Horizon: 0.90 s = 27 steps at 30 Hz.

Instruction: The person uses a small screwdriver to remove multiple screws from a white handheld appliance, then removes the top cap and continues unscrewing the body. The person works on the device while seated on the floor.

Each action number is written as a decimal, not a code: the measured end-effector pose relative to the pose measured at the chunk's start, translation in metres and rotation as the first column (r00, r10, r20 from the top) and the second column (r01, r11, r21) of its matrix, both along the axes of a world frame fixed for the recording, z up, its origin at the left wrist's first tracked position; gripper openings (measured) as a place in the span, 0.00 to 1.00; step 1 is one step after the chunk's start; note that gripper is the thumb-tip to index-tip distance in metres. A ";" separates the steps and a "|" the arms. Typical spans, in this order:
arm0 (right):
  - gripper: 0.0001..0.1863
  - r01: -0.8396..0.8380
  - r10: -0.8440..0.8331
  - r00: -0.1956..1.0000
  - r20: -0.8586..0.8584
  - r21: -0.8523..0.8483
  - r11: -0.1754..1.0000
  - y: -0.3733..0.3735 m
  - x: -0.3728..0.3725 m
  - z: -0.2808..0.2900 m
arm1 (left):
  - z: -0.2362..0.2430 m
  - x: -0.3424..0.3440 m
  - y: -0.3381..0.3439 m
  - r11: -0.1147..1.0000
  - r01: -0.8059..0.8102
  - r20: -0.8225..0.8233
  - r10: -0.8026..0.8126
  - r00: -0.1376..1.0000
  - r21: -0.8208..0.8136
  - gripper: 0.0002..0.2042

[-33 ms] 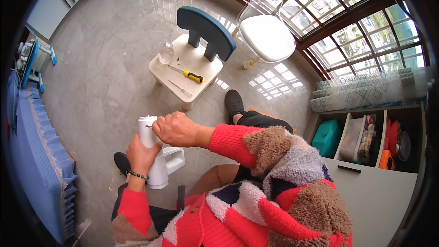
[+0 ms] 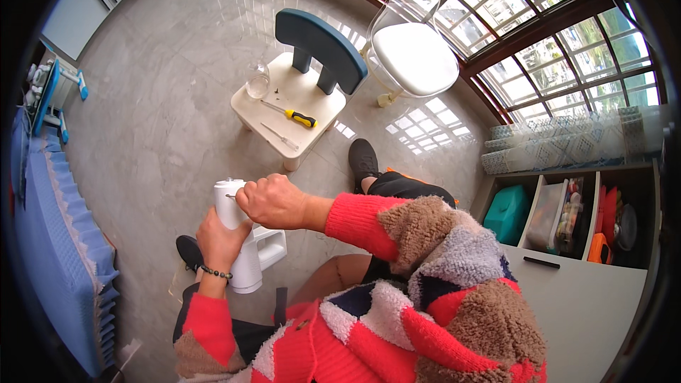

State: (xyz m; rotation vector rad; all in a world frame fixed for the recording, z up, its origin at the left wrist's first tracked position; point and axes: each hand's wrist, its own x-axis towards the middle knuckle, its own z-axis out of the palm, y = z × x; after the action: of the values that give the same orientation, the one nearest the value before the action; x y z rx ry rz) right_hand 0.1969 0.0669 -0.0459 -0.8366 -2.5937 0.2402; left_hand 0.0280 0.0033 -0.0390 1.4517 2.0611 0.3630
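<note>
A white cylindrical appliance with a loop handle stands tilted in front of me, above the floor between my legs. My left hand is wrapped round its upper body. Close by its top, my right hand is closed in a fist around a thin metal tool, whose tip meets the appliance's side. Most of that tool is hidden by my fingers, so I cannot tell its exact kind. On a small cream chair lie a yellow-and-black screwdriver, a slim clear-handled screwdriver and tiny dark pieces.
A clear round container rests at the cream chair's left edge. Behind it stands a transparent chair with a white seat, near the windows. A drawer cabinet is at right, a blue-covered bed at left.
</note>
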 end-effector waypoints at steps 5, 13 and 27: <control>0.12 -0.010 -0.349 0.889 -0.296 -0.775 0.632 -0.002 -0.007 0.006 | -0.005 0.001 -0.007 0.995 0.003 -0.096 0.006 0.995 0.099 0.24; 0.15 0.008 -0.457 0.853 -0.250 -0.871 0.491 0.003 -0.007 0.003 | -0.008 -0.002 0.000 0.996 0.020 -0.188 -0.003 0.982 0.088 0.24; 0.12 0.082 -0.082 0.997 0.012 -0.336 0.938 -0.002 -0.005 0.004 | 0.000 -0.006 -0.002 0.997 0.032 -0.085 -0.026 0.996 0.077 0.24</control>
State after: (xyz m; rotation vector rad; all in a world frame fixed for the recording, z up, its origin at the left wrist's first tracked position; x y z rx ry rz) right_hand 0.1916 0.0646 -0.0423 -1.0555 -2.5457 0.6740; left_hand 0.0220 0.0015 -0.0389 1.5662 2.1111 0.3804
